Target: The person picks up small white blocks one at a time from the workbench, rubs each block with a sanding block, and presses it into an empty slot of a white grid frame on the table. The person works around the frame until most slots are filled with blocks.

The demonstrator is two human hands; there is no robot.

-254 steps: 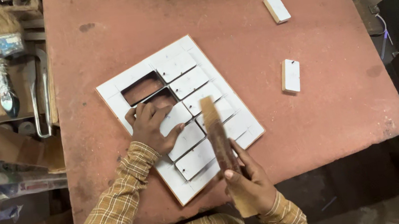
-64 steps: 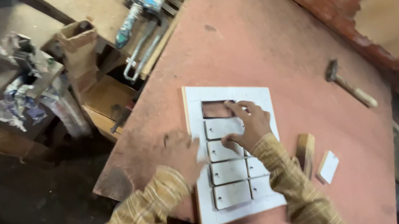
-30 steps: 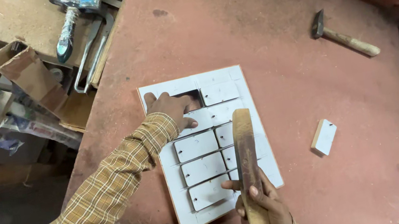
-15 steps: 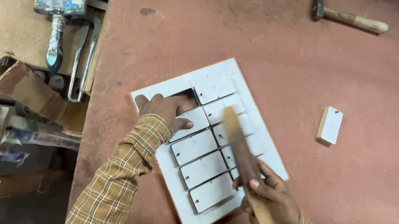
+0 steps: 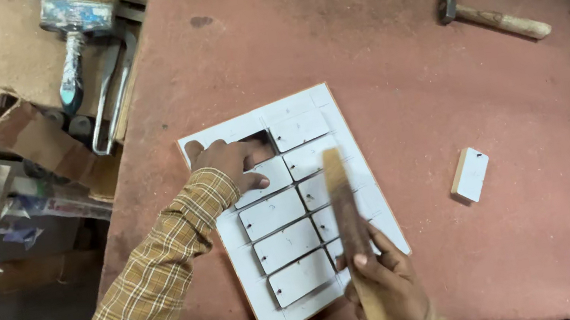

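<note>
A white board (image 5: pixel 231 129) with several white rectangular blocks set in its cut-outs lies on the reddish table (image 5: pixel 393 76). My left hand (image 5: pixel 228 162) rests flat on the board's upper left, fingers spread over a block beside an open cut-out (image 5: pixel 258 145). My right hand (image 5: pixel 386 284) grips the lower end of a flat wooden stick (image 5: pixel 344 204) that lies lengthwise over the right column of blocks. One loose white block (image 5: pixel 470 174) lies on the table to the right of the board.
A hammer (image 5: pixel 493 17) with a wooden handle lies at the table's far right. Off the table's left edge are a paint brush (image 5: pixel 72 34), a metal clamp (image 5: pixel 110 88), a cardboard box (image 5: pixel 33 137) and crumpled scraps. The table's near edge is close to my body.
Half a second ago the scene was nearly the same; my right hand and the stick have shifted slightly up over the blocks. Earlier, both hands were pressing on the board without the stick.
</note>
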